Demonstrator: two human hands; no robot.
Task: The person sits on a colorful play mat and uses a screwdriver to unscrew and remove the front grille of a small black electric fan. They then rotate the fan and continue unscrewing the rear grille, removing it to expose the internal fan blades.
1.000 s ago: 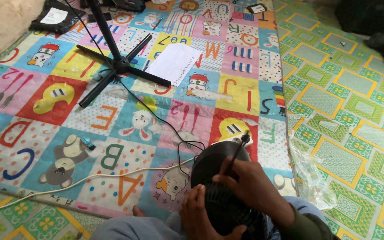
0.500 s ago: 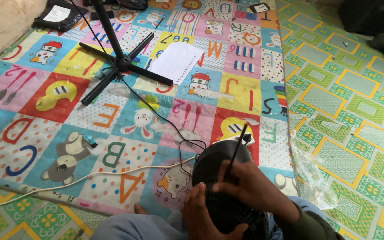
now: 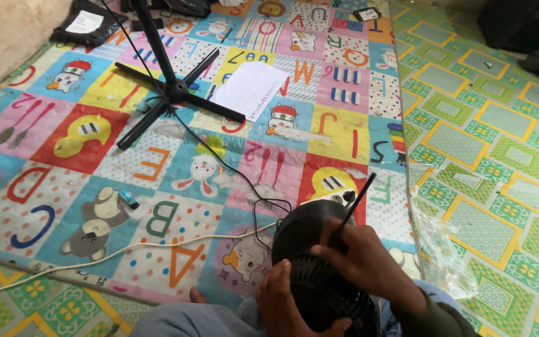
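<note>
Gripped in the right hand (image 3: 369, 262), a thin black tool (image 3: 354, 206) pressed down on the round black fan (image 3: 319, 274) in the lap; the left hand (image 3: 288, 299) clasped its ribbed side. Probing seemed underway, needing a steadier hold next.

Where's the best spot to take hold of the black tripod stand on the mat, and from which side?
Grip the tripod stand on its upright centre pole just above the leg hub, coming from the near side. The pole is slim and vertical, while the splayed legs lie low against the play mat.
</note>
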